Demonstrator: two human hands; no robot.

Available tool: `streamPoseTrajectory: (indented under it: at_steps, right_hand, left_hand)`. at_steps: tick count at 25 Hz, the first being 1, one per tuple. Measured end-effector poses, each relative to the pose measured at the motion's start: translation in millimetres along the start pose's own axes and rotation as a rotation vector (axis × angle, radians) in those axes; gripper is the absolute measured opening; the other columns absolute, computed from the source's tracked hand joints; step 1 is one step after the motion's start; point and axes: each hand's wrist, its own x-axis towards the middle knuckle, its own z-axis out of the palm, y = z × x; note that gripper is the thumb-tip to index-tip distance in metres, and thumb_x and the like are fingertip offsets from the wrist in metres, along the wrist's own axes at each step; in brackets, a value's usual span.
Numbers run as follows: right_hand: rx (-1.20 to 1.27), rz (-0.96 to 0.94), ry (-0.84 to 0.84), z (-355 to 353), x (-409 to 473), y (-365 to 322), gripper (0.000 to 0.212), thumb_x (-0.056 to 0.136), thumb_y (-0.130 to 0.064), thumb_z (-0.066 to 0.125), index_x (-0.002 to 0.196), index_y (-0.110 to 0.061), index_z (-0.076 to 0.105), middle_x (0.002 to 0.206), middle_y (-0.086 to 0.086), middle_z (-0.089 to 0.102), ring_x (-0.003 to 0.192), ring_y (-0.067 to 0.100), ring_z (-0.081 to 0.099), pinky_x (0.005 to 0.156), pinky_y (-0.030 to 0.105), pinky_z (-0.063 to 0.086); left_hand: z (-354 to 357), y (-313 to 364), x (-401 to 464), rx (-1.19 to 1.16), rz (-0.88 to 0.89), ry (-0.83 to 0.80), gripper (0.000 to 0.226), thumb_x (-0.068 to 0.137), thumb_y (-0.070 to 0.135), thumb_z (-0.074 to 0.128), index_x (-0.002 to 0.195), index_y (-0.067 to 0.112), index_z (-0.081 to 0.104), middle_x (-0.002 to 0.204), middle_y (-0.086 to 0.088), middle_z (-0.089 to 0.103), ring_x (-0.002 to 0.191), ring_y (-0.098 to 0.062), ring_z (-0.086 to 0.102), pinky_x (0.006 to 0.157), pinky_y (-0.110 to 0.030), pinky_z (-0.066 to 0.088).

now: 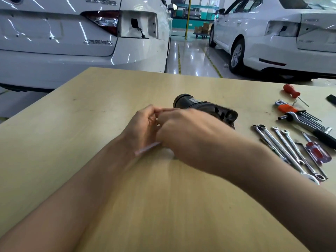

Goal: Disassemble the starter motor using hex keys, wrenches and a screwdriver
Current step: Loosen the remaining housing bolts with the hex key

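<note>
Wooden table (pixel 109 110): dark starter motor (pixel 203 108), apparently on side

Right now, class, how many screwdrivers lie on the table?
2. An orange-handled screwdriver lies at the far right of the table; a red clear-handled screwdriver lies nearer, right of the wrenches. Others may sit beyond the frame.

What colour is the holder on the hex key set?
Orange; the holder shows clearly in the head view, on the table's right side.

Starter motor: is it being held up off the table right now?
No: the starter motor lies on the table, just beyond both hands.
</note>
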Motion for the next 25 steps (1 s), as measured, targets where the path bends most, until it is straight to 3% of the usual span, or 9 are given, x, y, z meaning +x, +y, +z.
streamPoseTrajectory:
  at_steps: [3, 5, 7, 9, 12, 14, 16, 25]
  right_hand:
    - [-0.116, -0.088, -0.156, 6.8, -9.7, -9.4, 0.029, 0.095, -0.010, 0.034, 0.108, -0.016, 0.059, 0.121, 0.004, 0.056, 0.115, 0.025, 0.049, 0.091, 0.032, 0.035]
    - [-0.062, -0.148, -0.062, 4.1, -19.6, -4.1, 0.028, 0.094, -0.009, 0.039, 0.104, -0.018, 0.063, 0.114, 0.001, 0.058, 0.109, 0.021, 0.052, 0.085, 0.026, 0.034]
    - [0.219, -0.094, 0.132, 2.5, -29.1, 4.4, 0.019, 0.089, -0.006, 0.057, 0.096, -0.014, 0.073, 0.093, 0.000, 0.065, 0.090, 0.016, 0.061, 0.075, 0.021, 0.041]
    - [0.740, 0.127, 0.508, 2.2, -42.3, 13.4, 0.009, 0.080, -0.006, 0.072, 0.088, -0.009, 0.075, 0.077, -0.004, 0.070, 0.069, 0.007, 0.063, 0.064, 0.018, 0.047]
    - [1.343, 0.565, 0.781, 10.2, -54.6, 26.7, 0.013, 0.069, -0.015, 0.074, 0.080, -0.010, 0.069, 0.070, 0.000, 0.073, 0.057, 0.008, 0.064, 0.053, 0.015, 0.048]
    - [1.500, 0.783, 0.779, 17.4, -57.3, 35.5, 0.016, 0.066, -0.019, 0.072, 0.077, -0.010, 0.065, 0.070, 0.006, 0.073, 0.060, 0.012, 0.067, 0.056, 0.018, 0.052]
    - [1.561, 0.882, 0.771, 21.8, -57.4, 40.5, 0.018, 0.065, -0.019, 0.072, 0.076, -0.008, 0.063, 0.070, 0.006, 0.072, 0.060, 0.013, 0.068, 0.058, 0.017, 0.053]
    - [1.615, 0.911, 0.753, 26.2, -54.0, 44.4, 0.018, 0.065, -0.018, 0.072, 0.075, -0.009, 0.060, 0.071, 0.007, 0.073, 0.060, 0.010, 0.068, 0.057, 0.015, 0.052]
  left_hand:
    - [-3.3, 3.4, 1.4, 0.049, -0.059, 0.015, 0.055, 0.099, 0.038, 0.027, 0.098, 0.008, 0.073, 0.105, -0.011, 0.069, 0.097, -0.025, 0.059, 0.080, -0.035, 0.049]
    - [-2.5, 1.7, 3.4, 0.059, -0.054, 0.038, 0.056, 0.099, 0.042, 0.028, 0.100, 0.008, 0.072, 0.108, -0.012, 0.067, 0.100, -0.027, 0.057, 0.082, -0.037, 0.048]
    - [-0.2, 2.0, 2.5, 0.043, -0.050, 0.036, 0.056, 0.099, 0.043, 0.030, 0.095, 0.009, 0.074, 0.099, -0.009, 0.069, 0.092, -0.025, 0.061, 0.080, -0.036, 0.048]
    - [1.6, 2.9, 0.7, 0.049, -0.037, 0.023, 0.056, 0.099, 0.044, 0.030, 0.086, 0.013, 0.076, 0.088, -0.005, 0.070, 0.079, -0.019, 0.065, 0.067, -0.029, 0.053]
    - [4.5, 2.6, 0.3, 0.099, -0.015, 0.057, 0.052, 0.099, 0.044, 0.031, 0.095, 0.013, 0.073, 0.105, -0.008, 0.067, 0.086, -0.020, 0.065, 0.064, -0.029, 0.054]
    - [5.8, 2.8, 0.4, 0.120, -0.014, 0.071, 0.051, 0.099, 0.043, 0.032, 0.097, 0.012, 0.072, 0.109, -0.009, 0.066, 0.087, -0.020, 0.064, 0.063, -0.029, 0.054]
    - [5.7, 3.1, 0.2, 0.126, -0.016, 0.073, 0.051, 0.099, 0.043, 0.032, 0.098, 0.012, 0.072, 0.108, -0.008, 0.067, 0.086, -0.019, 0.065, 0.062, -0.028, 0.054]
    - [5.4, 2.9, -0.9, 0.121, -0.011, 0.068, 0.050, 0.098, 0.044, 0.033, 0.096, 0.012, 0.073, 0.108, -0.009, 0.067, 0.083, -0.019, 0.066, 0.061, -0.028, 0.054]
